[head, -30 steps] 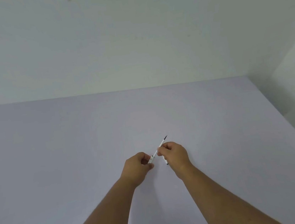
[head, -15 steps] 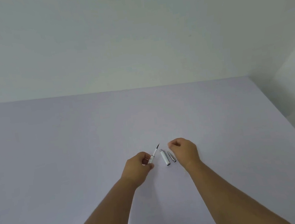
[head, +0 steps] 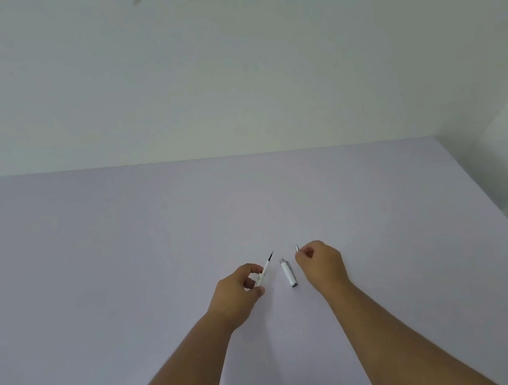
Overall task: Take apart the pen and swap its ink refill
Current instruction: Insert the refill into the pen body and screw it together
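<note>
worktop (head: pixel 128 271): a wide pale lilac sheet, bare apart from the pen parts near you at centre.
your left hand (head: pixel 238 287): fingers (head: pixel 254 269) clamped on the lower end of the refill (head: pixel 265 269), held above the worktop, its dark tip pointing far and right. a second ago both your hands were together on this piece.
your right hand (head: pixel 320 264): it has moved off to the right; fingers pinched together on a small silver tip piece (head: pixel 297 248), only its end showing.
pen barrel (head: pixel 288 273): white with silver ends, lying on the worktop between your hands, touching neither.
what changed: the tip section has come away, so the pen is now apart.
what it means: by my reading, you next draw the old refill free and find the new one; none is in view.
</note>
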A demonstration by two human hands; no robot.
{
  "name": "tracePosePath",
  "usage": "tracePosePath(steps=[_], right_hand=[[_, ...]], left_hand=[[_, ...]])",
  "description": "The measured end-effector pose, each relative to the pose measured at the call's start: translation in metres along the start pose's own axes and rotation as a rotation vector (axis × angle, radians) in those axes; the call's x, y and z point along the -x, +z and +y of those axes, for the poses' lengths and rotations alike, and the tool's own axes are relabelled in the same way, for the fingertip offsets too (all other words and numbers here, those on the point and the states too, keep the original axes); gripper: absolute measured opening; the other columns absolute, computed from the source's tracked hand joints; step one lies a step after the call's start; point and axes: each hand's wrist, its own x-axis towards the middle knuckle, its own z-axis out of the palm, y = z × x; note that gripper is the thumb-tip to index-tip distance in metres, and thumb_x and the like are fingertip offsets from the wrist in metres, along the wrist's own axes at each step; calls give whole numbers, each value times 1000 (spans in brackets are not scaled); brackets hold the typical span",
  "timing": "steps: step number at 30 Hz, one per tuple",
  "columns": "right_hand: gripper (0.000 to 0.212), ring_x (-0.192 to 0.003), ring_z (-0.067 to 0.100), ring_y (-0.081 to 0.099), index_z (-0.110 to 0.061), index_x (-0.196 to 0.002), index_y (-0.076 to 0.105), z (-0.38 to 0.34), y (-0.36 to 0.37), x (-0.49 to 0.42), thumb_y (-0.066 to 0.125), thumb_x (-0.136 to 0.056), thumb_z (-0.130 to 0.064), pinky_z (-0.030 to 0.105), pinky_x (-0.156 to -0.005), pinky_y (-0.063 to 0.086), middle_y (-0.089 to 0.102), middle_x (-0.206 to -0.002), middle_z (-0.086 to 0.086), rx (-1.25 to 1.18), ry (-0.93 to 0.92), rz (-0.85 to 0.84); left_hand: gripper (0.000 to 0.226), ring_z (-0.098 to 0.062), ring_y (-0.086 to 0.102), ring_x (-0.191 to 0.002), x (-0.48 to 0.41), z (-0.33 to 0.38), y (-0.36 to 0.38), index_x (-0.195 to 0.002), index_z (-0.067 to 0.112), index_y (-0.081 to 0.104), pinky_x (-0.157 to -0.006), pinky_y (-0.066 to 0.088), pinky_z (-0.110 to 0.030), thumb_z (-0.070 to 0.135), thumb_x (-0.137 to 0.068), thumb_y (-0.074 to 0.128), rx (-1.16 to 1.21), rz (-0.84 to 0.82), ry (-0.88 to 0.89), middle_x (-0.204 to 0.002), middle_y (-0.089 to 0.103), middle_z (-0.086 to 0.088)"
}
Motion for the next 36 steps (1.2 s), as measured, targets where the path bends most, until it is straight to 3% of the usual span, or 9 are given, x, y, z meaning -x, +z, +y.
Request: tracePosePath(steps=[3, 5, 9, 17, 21, 24, 27, 31, 36], right_hand=[[15, -53, 9, 48, -16, -84, 67, -13, -7, 2, 57, -86, -26, 22, -54, 38, 65, -72, -8, -364, 41, 8], [12, -53, 9, 46, -17, -80, 67, -20, -11, 5, 60, -84, -27, 23, -58, 40, 64, -64, -11, -521, 78, -1], [11, -62, 12, 49, -16, -86, 68, -28, -16, 10, 65, -82, -26, 27, -65, 44, 74, -85, 0, -641, 82, -43], [5, -61, 9, 51, -17, -79, 69, -33, -19, 18, 69, -80, -22, 25, -65, 44, 74, -90, 6, -582, 30, -154], [7, -67, 9, 57, -15, -84, 69, -34, -16, 24, 68, -80, -21, 26, -67, 45, 70, -74, -7, -506, 1, -231], [7, -77, 15, 59, -25, -86, 70, -37, -13, 28, 67, -80, -23, 29, -70, 48, 72, -85, -5, -473, 2, -281], [10, -75, 14, 57, -29, -83, 72, -39, -13, 27, 66, -80, -22, 27, -72, 48, 71, -84, -8, -448, -27, -318], [5, -69, 10, 54, -24, -80, 70, -40, -15, 26, 68, -78, -28, 31, -65, 46, 72, -79, -10, -385, -23, -349], [22, -64, 11, 51, -20, -68, 58, -45, -12, 24, 71, -76, -35, 27, -59, 42, 62, -71, -7, -330, 30, -316]], left_hand=[[29, -16, 55, -67, 3, 4, 1, -84, 48, 58, -59, 51, -28, 19, -83, 61, -5, 1, 10, -83, 58, 6], [31, -16, 56, -67, 4, 7, 2, -82, 50, 58, -60, 52, -29, 19, -83, 62, -7, 1, 19, -83, 58, 6], [31, -16, 56, -65, 6, 14, 3, -81, 50, 58, -60, 53, -29, 18, -82, 61, -14, -4, 39, -83, 59, 5], [25, -18, 57, -68, 7, 17, 2, -91, 42, 61, -61, 52, -30, 19, -83, 63, -30, -9, 61, -89, 60, 1], [24, -18, 58, -68, 6, 19, 2, -100, 34, 62, -60, 52, -30, 18, -83, 64, -14, 11, 54, -89, 61, 1], [15, -16, 59, -70, 6, 21, 1, -94, 27, 62, -56, 48, -23, 17, -82, 66, 0, 42, 33, -89, 62, 2], [8, -15, 59, -70, 6, 22, 0, -86, 22, 63, -56, 46, -20, 16, -82, 66, -17, 60, 33, -87, 64, 1], [7, -16, 57, -69, 7, 24, -4, -85, 20, 63, -57, 46, -24, 15, -82, 67, -50, 75, 46, -81, 62, 3], [9, -15, 54, -64, 8, 26, -4, -81, 23, 62, -61, 48, -31, 17, -80, 69, -81, 91, 60, -78, 60, 9]])
